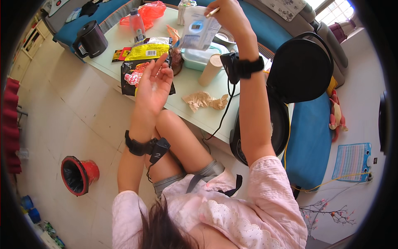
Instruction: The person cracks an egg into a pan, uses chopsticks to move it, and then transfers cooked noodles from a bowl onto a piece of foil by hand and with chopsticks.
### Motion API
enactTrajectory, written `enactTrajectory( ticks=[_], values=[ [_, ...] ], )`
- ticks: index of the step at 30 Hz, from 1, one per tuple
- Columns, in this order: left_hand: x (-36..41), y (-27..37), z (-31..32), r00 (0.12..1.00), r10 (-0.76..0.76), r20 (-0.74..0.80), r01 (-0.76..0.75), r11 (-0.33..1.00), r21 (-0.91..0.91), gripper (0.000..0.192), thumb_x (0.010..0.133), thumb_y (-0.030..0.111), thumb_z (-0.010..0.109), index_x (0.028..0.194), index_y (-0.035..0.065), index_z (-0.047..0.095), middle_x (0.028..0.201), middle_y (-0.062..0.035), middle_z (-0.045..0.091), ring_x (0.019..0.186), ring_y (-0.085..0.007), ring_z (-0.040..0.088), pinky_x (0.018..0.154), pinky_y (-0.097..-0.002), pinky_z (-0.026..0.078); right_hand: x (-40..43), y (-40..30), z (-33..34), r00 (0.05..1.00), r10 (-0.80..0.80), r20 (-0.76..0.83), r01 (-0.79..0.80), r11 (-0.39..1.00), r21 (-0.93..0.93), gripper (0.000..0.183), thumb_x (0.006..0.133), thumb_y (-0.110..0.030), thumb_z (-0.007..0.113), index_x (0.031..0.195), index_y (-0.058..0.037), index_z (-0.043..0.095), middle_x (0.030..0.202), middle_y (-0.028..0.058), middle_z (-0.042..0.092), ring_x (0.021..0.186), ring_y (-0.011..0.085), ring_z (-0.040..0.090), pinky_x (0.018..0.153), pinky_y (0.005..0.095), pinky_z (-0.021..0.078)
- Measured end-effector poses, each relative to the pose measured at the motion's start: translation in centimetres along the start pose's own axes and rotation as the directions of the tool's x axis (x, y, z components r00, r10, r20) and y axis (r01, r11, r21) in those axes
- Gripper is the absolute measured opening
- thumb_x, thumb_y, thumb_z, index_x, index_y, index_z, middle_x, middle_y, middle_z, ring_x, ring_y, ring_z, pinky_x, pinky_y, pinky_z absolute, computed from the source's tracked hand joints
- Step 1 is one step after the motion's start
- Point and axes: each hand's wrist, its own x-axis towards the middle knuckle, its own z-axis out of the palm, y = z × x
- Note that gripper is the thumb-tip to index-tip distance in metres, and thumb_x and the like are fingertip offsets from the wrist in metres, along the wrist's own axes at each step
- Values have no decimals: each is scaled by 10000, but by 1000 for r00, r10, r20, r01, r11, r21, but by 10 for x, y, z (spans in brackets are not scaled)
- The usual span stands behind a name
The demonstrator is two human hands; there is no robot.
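My right hand (228, 15) is raised at the top of the view, its fingers closed on a white and blue plastic packet (199, 29) and a short pale stick (213, 12). To the left, my left hand (155, 82) is turned palm up with fingers part curled; small white bits lie on the palm and fingers. Behind that hand lies a black and yellow food bag (149, 53) on the table. Under the packet stands a pale green lidded container (199, 59), with a beige cardboard tube (210, 70) beside it.
Crumpled brown paper (205, 101) lies on the glass table (183, 84). A black electric pan (279, 124) stands open at right, its lid (300, 68) raised. A black kettle (91, 39), a plastic bottle (136, 25) and a red bag (152, 14) are at the far left. A red bin (90, 171) stands on the floor.
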Motion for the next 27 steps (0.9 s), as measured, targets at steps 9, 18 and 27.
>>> enactTrajectory(
  ticks=[9,18,27],
  values=[
    [27,-2,-38,994,-32,-106,18,990,-136,357,911,90,423,1191,-126,469,956,-172,508,885,-225,508,811,-308,494,62,99,102,933,360,-18,-348,885,-309,206,706,-159,711,860,-24,689,835,198,654,797,353,637,718,387,509],
    [43,3,-53,993,-64,-95,41,974,-222,380,923,106,396,1227,-117,444,983,-181,515,911,-230,512,848,-319,488,63,144,154,843,473,256,-361,851,-382,253,801,-109,524,1006,-34,651,1068,206,617,1002,391,588,841,434,489],
    [46,-5,-54,990,-137,26,140,961,-240,373,943,100,357,1241,-113,427,1090,-195,545,1019,-255,526,931,-339,459,60,128,136,634,491,597,-241,859,-451,409,732,-336,710,949,4,642,833,135,655,658,240,640,617,359,516]
  ],
)
